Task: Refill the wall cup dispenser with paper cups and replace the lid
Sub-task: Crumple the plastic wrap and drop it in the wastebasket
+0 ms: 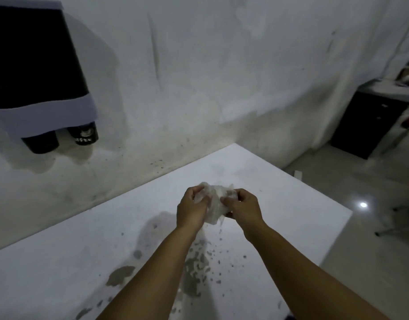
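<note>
Both grips close on one crumpled clear plastic wrap, held above a white worktop: the left hand curls its fingers into the wrap's left side, and the right hand pinches its right side, thumb and fingers bunching the film. Bare forearms reach in from the lower edge of the head view. Grey patches and dark specks mark the worktop beneath the hands and toward the near edge.

At upper left, a dispenser hangs on a stained white wall, its dark body banded in pale grey at the bottom. Two black cups poke out below that band, side by side; white lettering shows on the right one, too blurred to read in full. The dispenser's top is cut off by the frame, so whether a lid sits on it cannot be told.

At far right, a dark cabinet stands on a glossy tiled floor, well apart from the worktop, with a light reflected in the tiles.
</note>
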